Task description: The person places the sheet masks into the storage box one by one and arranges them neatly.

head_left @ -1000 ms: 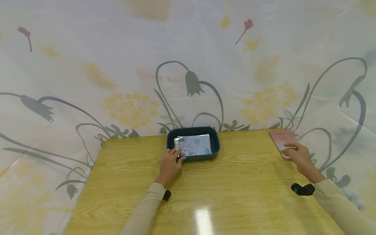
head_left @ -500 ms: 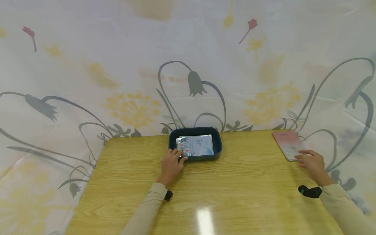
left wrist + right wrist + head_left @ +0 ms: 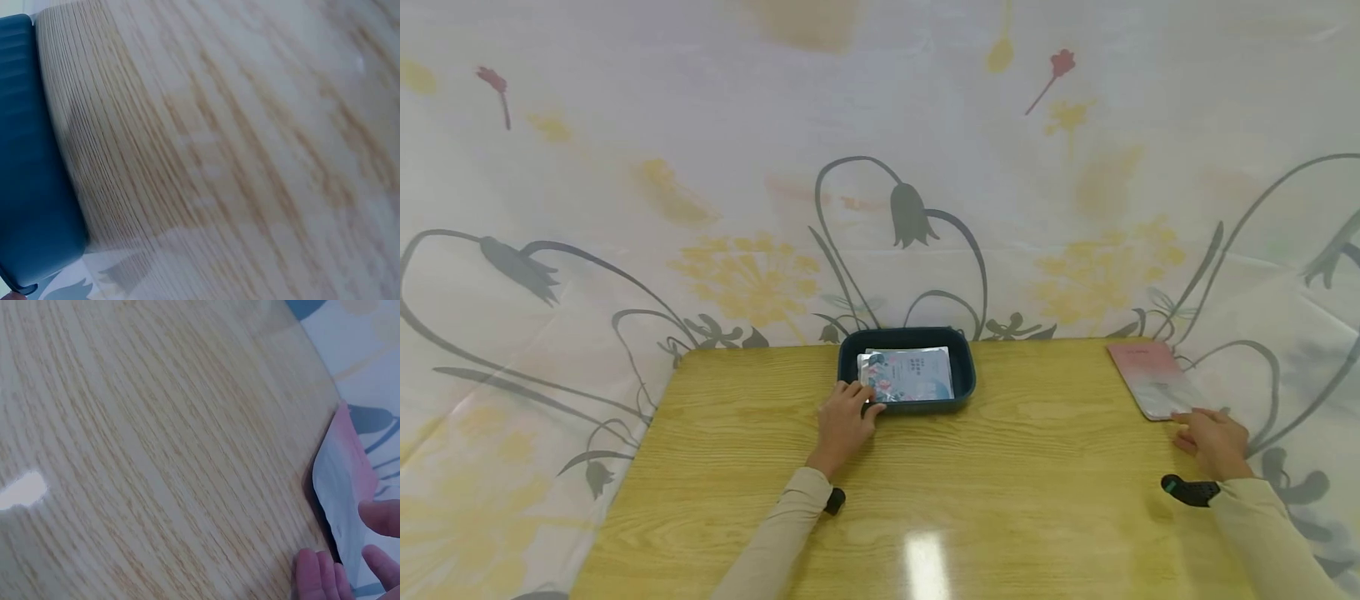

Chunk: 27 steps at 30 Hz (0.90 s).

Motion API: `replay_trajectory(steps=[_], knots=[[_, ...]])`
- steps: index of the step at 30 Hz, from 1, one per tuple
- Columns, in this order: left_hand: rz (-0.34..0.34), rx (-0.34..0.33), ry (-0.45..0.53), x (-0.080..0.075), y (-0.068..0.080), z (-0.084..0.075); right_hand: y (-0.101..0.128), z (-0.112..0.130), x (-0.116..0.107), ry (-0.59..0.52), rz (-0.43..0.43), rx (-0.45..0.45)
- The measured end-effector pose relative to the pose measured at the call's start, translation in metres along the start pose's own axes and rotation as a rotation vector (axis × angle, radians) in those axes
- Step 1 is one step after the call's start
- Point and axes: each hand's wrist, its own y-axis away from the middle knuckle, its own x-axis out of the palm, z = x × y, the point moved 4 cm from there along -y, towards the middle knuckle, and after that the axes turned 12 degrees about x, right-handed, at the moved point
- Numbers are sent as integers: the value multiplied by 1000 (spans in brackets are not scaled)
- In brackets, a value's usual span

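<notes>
A dark blue plastic basket (image 3: 967,383) stands at the table's back edge. Inside it lie silvery-blue flower-printed sachets (image 3: 917,375), stacked flat. My left hand (image 3: 842,425) grips the basket's near left rim, fingers over it and thumb outside. The left wrist view catches the basket's wall (image 3: 31,150) and only a fingertip. At the right back corner a pink-to-silver sachet (image 3: 1150,375) lies flat. My right hand (image 3: 1216,442) is at its near end, fingertips at the edge. The right wrist view has the thumb and a finger apart over the sachet (image 3: 337,481), other fingers beside it.
The wood-grain table (image 3: 1022,483) ends at a flower-printed cloth backdrop (image 3: 760,167) behind and at the sides. A bright light reflection (image 3: 925,567) lies on the table's front part. Black wrist devices are strapped at both sleeves.
My right hand has drawn back from the middle of the pink sachet to its near edge. The left hand keeps its grip on the basket. The head view has turned slightly left.
</notes>
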Motion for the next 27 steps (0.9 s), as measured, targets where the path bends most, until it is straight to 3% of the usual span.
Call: replay_trajectory(steps=[8, 12, 17, 27], knots=[[-22, 35, -17, 3, -2, -2, 2, 0, 1, -136, -103, 80], [-30, 43, -17, 3, -4, -5, 4, 0, -2, -89, -126, 59], [-31, 35, -15, 3, -4, -5, 7, -4, -3, 46, -158, 2], [-33, 49, -24, 2, -3, -4, 10, -6, 1, -25, -276, 18]])
